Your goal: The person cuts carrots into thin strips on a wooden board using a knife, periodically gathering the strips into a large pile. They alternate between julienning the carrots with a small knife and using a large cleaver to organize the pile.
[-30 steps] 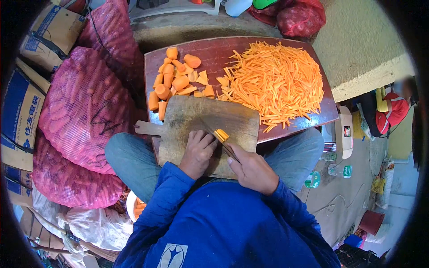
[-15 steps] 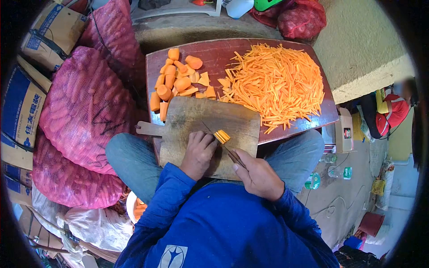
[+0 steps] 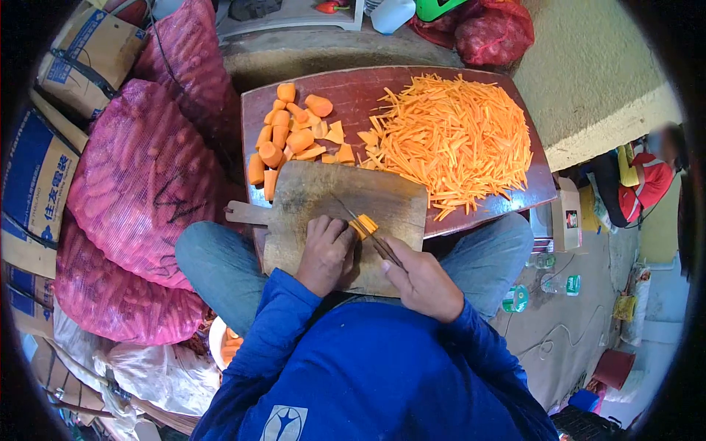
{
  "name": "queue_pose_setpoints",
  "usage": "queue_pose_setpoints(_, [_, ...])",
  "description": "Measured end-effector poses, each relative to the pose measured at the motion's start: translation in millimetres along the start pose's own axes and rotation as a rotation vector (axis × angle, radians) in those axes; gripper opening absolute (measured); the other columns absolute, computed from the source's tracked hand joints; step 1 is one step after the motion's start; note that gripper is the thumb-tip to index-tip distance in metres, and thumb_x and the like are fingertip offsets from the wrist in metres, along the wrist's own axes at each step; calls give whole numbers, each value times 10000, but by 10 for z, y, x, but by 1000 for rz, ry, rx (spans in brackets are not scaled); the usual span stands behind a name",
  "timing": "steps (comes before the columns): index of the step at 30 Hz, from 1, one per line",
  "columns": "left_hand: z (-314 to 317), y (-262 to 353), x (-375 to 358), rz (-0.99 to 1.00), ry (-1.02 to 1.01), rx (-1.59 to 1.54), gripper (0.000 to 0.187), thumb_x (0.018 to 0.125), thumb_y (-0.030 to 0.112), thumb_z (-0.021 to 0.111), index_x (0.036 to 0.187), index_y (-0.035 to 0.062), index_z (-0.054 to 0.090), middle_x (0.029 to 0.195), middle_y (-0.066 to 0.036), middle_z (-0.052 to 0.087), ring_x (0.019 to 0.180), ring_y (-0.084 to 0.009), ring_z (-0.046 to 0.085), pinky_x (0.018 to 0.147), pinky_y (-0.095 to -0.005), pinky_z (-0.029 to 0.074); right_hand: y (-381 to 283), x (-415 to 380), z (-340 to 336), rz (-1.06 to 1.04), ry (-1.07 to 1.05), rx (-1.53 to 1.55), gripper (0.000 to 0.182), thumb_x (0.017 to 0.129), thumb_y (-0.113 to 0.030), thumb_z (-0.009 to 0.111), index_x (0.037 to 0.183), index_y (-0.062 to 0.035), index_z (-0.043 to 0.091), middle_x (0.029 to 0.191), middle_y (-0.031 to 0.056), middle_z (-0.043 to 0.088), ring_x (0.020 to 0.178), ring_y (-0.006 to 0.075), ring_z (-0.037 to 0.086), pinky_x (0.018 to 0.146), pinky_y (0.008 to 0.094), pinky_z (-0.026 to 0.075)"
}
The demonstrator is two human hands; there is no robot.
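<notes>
My right hand [image 3: 425,283] is closed round the handle of a knife [image 3: 384,250], whose thin dark blade points up and left across the wooden cutting board [image 3: 305,187]. Close to the blade lie cut carrot sticks [image 3: 367,223]. My left hand [image 3: 326,253] rests on the board with curled fingers, its fingertips against a carrot piece [image 3: 357,229] at the blade; the fingers partly hide this piece. Beyond the board, chunks of peeled carrot [image 3: 280,135] lie at the left of the red table [image 3: 353,92]. A large heap of carrot strips [image 3: 460,140] covers its right side.
Pink mesh sacks [image 3: 140,184] and cardboard boxes [image 3: 40,176] crowd the left. A white bucket [image 3: 217,342] with carrots stands by my left leg. Plastic bottles [image 3: 562,284] are on the floor at right, a low wall [image 3: 588,81] behind. A person in red [image 3: 649,184] sits far right.
My right hand has shifted slightly left and up with the knife, and the blade now overlaps the cut sticks more. The left hand stays in nearly the same place.
</notes>
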State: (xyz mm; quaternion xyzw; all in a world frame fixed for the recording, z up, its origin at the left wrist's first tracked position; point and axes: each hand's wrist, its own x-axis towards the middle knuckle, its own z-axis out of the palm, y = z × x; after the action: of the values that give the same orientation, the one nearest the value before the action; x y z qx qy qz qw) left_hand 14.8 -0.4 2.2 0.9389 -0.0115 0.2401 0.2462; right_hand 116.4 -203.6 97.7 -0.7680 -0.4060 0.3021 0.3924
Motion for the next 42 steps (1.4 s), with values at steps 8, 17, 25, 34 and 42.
queue_pose_setpoints(8, [-19,24,23,-25,-25,42,306,729,78,750,1027,12,727,994,-123,599,970,-333,557,857,-455,440,83,-32,107,28,-5,-36,397,1060,-185,599,1390,16,508,984,350,696,932,558,688,778,598,549])
queue_pose_setpoints(17, [25,-7,11,-28,31,-2,267,732,45,762,995,22,722,997,-121,620,960,-336,573,841,-454,441,246,103,112,-92,50,25,401,1061,-187,618,1404,9,550,946,310,689,878,500,716,763,538,560])
queue_pose_setpoints(25, [75,-42,45,-118,155,-164,190,791,-11,777,967,22,713,971,-109,626,909,-320,593,807,-442,448,190,-270,-83,77,109,174,390,1078,-181,616,1417,7,576,903,209,651,805,317,693,773,402,549])
queue_pose_setpoints(34, [18,37,108,-11,45,-48,308,800,42,798,1099,29,727,1025,-91,617,961,-310,584,833,-447,435,157,-356,-75,57,85,65,338,1077,-182,596,1361,2,581,960,283,688,876,484,712,743,497,549])
queue_pose_setpoints(42, [-5,42,116,4,-74,56,362,801,102,757,1160,65,736,1070,-85,596,1024,-306,561,865,-456,415,134,-354,-129,43,53,-21,371,1062,-154,608,1392,13,576,993,259,716,900,441,738,763,475,558])
